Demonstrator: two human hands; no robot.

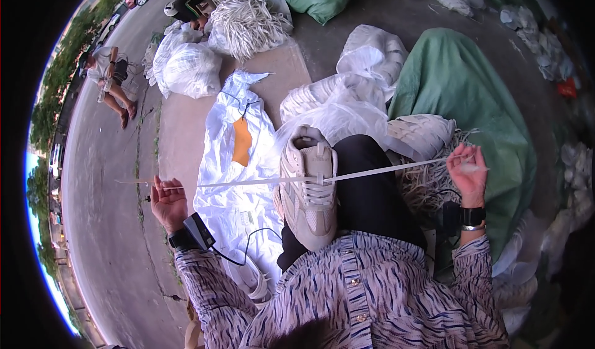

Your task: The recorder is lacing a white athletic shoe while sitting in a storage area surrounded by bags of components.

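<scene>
On my lap sits a beige and grey sneaker, its opening facing away from me. A flat white shoelace crosses its tongue near the top of the lacing and stretches out tautly to both sides. My left hand grips one end, far out to the left, with a thin tip sticking out past the fingers. Raised at the right, my right hand pinches the other end. Lower down, the crossed laces lie threaded over the sneaker's front. Another pale shoe lies partly hidden beside my left forearm.
Shiny white sheeting with an orange piece spreads to my left. Loose laces and a large green sack stand at my right. White bags lie farther off. A person sits at the far left.
</scene>
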